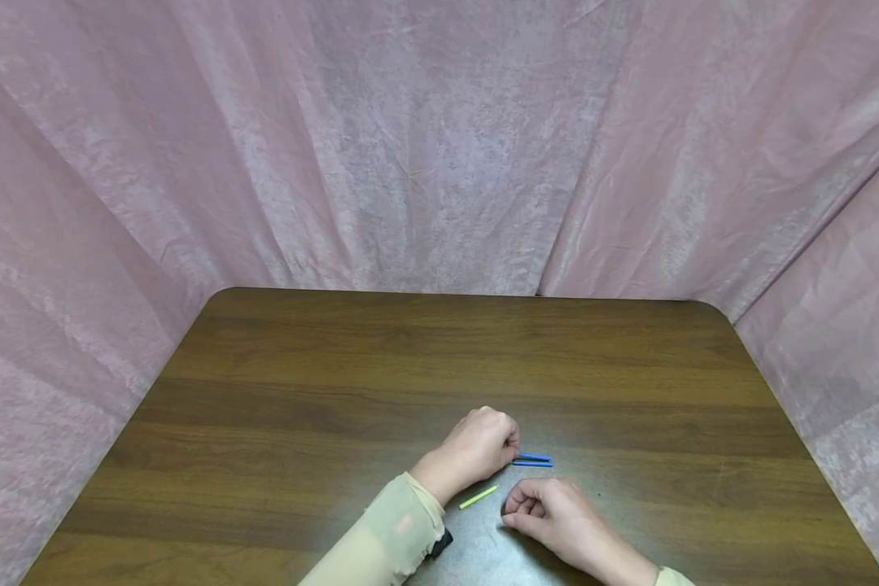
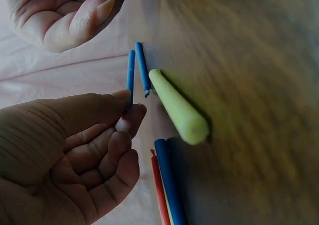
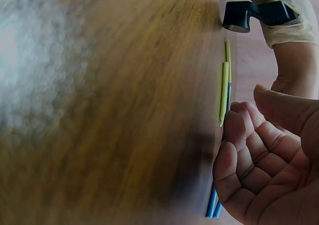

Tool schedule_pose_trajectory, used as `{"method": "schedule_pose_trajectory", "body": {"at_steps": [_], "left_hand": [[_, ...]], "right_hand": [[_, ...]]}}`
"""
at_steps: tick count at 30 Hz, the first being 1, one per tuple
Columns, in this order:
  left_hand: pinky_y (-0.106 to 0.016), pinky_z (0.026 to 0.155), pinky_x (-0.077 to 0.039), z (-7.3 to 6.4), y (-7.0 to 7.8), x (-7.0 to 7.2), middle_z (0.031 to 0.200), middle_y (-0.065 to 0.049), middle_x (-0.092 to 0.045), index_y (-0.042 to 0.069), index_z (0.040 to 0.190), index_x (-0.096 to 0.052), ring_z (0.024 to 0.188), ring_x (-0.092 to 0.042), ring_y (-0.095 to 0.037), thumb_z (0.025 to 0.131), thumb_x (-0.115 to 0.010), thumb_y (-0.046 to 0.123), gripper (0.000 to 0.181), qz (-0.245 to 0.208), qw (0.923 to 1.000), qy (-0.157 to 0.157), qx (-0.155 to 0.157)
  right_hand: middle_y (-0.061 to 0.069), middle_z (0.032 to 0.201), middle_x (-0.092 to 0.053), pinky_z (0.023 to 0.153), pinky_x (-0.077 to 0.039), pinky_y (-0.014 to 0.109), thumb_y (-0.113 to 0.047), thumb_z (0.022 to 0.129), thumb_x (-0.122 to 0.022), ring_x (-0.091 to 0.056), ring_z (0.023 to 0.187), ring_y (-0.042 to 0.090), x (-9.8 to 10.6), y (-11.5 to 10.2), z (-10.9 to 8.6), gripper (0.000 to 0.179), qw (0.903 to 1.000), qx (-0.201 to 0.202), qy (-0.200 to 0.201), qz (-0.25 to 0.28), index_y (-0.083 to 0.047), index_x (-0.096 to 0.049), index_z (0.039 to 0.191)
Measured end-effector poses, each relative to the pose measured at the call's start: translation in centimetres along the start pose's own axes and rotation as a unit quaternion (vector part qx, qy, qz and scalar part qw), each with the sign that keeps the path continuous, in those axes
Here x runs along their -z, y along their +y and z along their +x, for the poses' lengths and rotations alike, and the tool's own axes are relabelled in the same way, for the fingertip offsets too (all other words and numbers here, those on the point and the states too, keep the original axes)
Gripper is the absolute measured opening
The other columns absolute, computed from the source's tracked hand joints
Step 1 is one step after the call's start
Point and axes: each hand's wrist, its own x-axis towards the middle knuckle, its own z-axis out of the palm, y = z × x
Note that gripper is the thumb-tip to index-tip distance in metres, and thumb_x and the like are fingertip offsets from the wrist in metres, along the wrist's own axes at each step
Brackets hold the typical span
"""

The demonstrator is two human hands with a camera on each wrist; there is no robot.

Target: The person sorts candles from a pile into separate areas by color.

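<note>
My left hand (image 1: 478,443) pinches one end of a thin blue candle (image 2: 130,75) between thumb and forefinger, close over the table. A second blue candle (image 2: 142,65) lies right beside it, nearly parallel, with a short wick at its near end. My right hand (image 1: 560,517) is nearer the front edge, fingers loosely bent, thumb apart from them in the right wrist view, holding nothing. Between the two hands a yellow-green candle (image 1: 478,497) lies slantwise on the table. Another blue candle (image 2: 170,180) and a red candle (image 2: 159,185) lie together by the left hand, which hides them in the head view.
The brown wooden table (image 1: 300,391) has rounded far corners. Pink curtains (image 1: 439,146) hang behind it and at both sides. A black wrist device (image 3: 256,15) sits at the left sleeve.
</note>
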Motion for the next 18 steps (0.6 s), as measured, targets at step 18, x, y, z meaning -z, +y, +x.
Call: {"method": "schedule_pose_trajectory", "body": {"at_steps": [18], "left_hand": [[-0.019, 0.046, -0.032, 0.32, -0.11, -0.28, 0.051, 0.013, -0.038, 0.022, 0.051, -0.048, 0.05, -0.038, -0.006, 0.073, -0.069, 0.006, 0.034, 0.018, 0.9998, 0.0, -0.006]], "right_hand": [[-0.014, 0.07, -0.061, 0.056, -0.047, 0.021, -0.017, 0.083, -0.076, -0.055, 0.061, -0.003, 0.13, 0.26, 0.01, 0.011, 0.9999, 0.01, 0.0, 0.004, -0.016, -0.066, 0.079]]}}
